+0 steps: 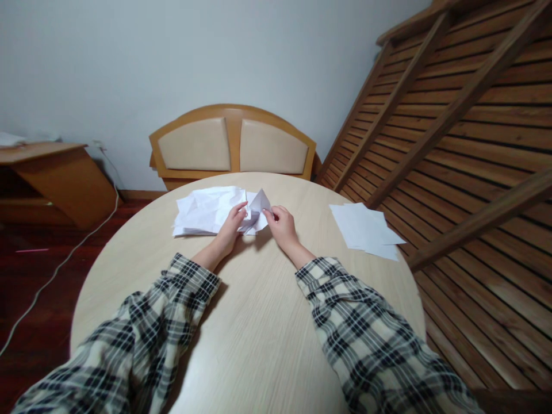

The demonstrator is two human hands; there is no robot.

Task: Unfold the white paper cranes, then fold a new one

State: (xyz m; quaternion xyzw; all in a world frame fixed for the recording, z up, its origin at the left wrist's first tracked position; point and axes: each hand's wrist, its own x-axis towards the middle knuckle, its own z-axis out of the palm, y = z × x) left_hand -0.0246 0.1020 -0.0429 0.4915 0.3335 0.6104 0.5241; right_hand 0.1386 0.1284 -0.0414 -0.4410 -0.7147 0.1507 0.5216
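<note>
White folded paper (257,210) sits at the far middle of the round bench (259,333), pinched from both sides by the left hand (230,227) and right hand (282,225), probably to hold a crease. Its peak points up and away; beside it lie crumpled sheets (202,210).

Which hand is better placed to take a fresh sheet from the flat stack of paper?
The right hand, probably. The flat stack lies on its side of the round table, while the left hand sits beside the crumpled pile. Both hands now pinch the folded paper.
</note>
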